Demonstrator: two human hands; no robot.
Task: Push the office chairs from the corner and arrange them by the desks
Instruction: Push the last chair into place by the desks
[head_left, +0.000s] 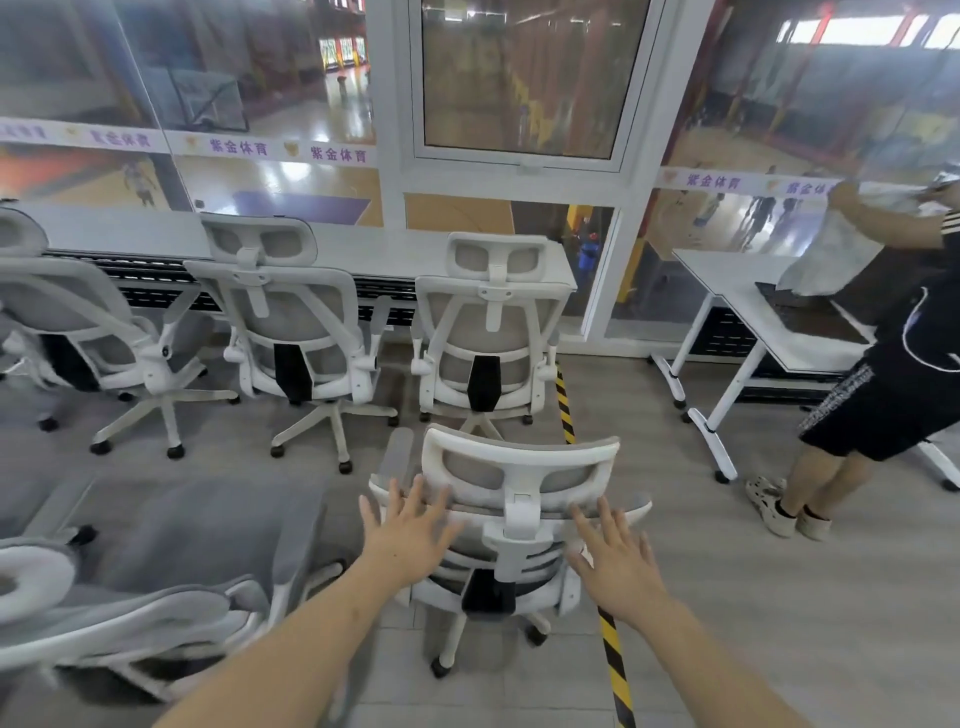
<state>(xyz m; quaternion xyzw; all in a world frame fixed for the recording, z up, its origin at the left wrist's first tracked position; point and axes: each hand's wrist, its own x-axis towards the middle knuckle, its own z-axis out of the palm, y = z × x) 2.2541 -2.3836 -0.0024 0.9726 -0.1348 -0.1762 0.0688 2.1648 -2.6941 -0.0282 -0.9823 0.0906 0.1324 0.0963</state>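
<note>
Both arms reach forward, the left hand (410, 525) and right hand (615, 558) spread with straight fingers at the backrest of the nearest chair (511, 512), which stands behind three chairs (488, 332) lined along the long white surface (130, 231), over a striped floor tape (615, 660).

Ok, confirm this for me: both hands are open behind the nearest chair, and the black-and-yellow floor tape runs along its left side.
Wrong side. In the head view, the black-and-yellow floor tape runs along the right side of the nearest chair. The rest holds: the left hand and right hand are both open behind it.
</note>
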